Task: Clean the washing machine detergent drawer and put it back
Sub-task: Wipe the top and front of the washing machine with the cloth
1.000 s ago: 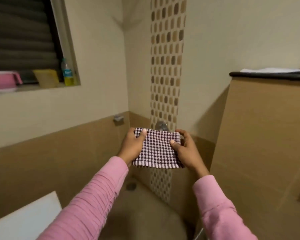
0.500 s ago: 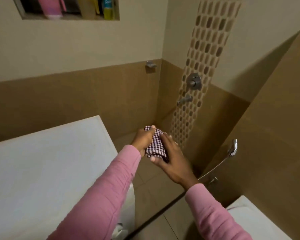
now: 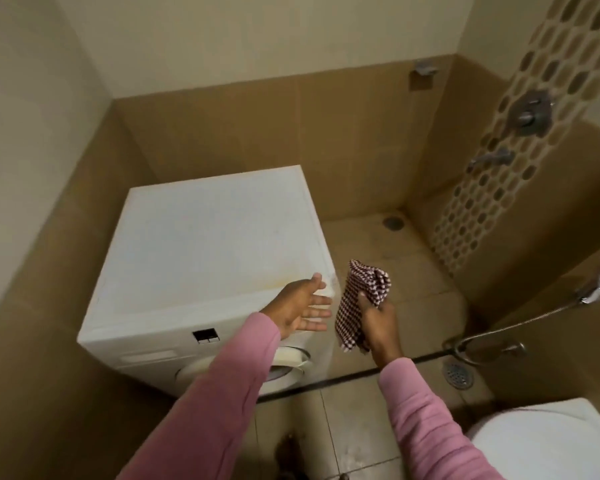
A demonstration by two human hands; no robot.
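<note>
1. Drawer (image 3: 146, 357): shut in its slot at the front panel's left end, flush with the washer (image 3: 208, 251). It sits at about 8 o'clock from the left hand (image 3: 300, 308), well apart from both hands.
2. Washer: white front-loader, standing in the corner against brown tiled walls. Top is bare, with faint yellowish staining near its front edge. A small dark display (image 3: 205, 336) shows on the front panel just right of the drawer. The round door (image 3: 284, 367) is partly hidden by the left sleeve (image 3: 208, 403).
3. Left hand: open, fingers spread wide, palm turned right, holding nothing. It hovers over the washer's front right corner; whether it touches the top I cannot tell.
4. Right hand (image 3: 378, 327): closed around a checked cloth (image 3: 359, 304), maroon and white, bunched and hanging loose. Cloth is at 3 o'clock from the left hand, just beside its fingertips, not touching.
5. Both arms wear pink sleeves.
6. Floor: beige tiles. One drain (image 3: 393, 222) at 12 o'clock from the cloth, near the far corner; a second drain (image 3: 458, 374) at about 4 o'clock from the right hand.
7. Right wall: a strip of oval mosaic tiles with a mixer (image 3: 530, 112) and a spout (image 3: 490, 159) below it.
8. A chrome spray head (image 3: 598, 284) with its hose hangs at 3 o'clock from the cloth.
9. Toilet (image 3: 548, 445): white, at the lower right corner of view.
</note>
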